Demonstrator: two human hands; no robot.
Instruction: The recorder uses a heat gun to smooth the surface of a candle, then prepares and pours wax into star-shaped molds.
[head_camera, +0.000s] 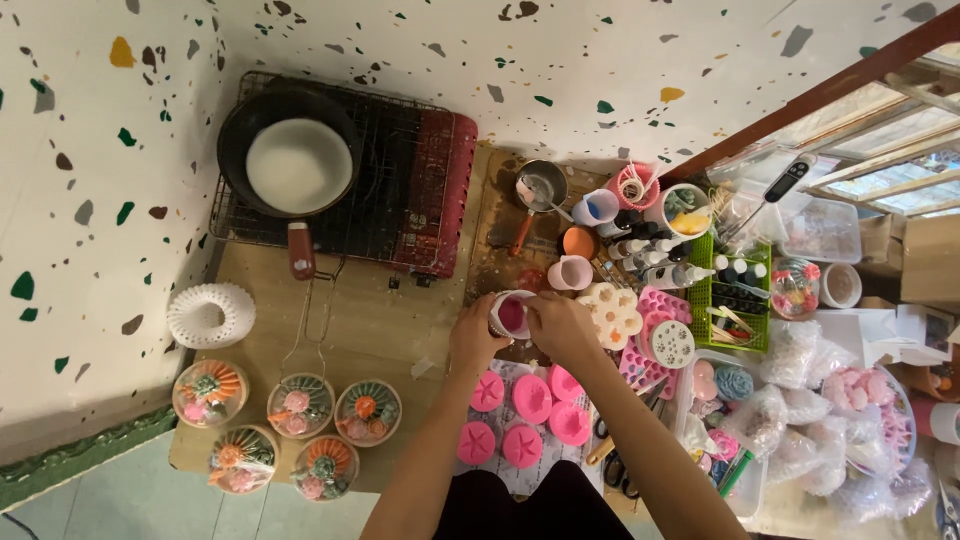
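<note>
My left hand (476, 340) grips the side of a small white cup (511, 314) filled with pink liquid. My right hand (562, 328) touches the cup's rim from the right, fingers pinched at its edge; whether it holds a small tool I cannot tell. Just below my hands lie several pink round moulds (532, 398) on a sheet of paper. A cream flower-shaped mould (613, 313) and a pink mould tray (652, 330) sit to the right of my right hand.
A black pan of white wax (297, 165) rests on a wire rack over a red burner (437, 195). Several round decorated candles (297, 406) stand at lower left, beside a white ribbed mould (210, 314). Cups, bottles, a green basket (735, 300) and plastic bags crowd the right.
</note>
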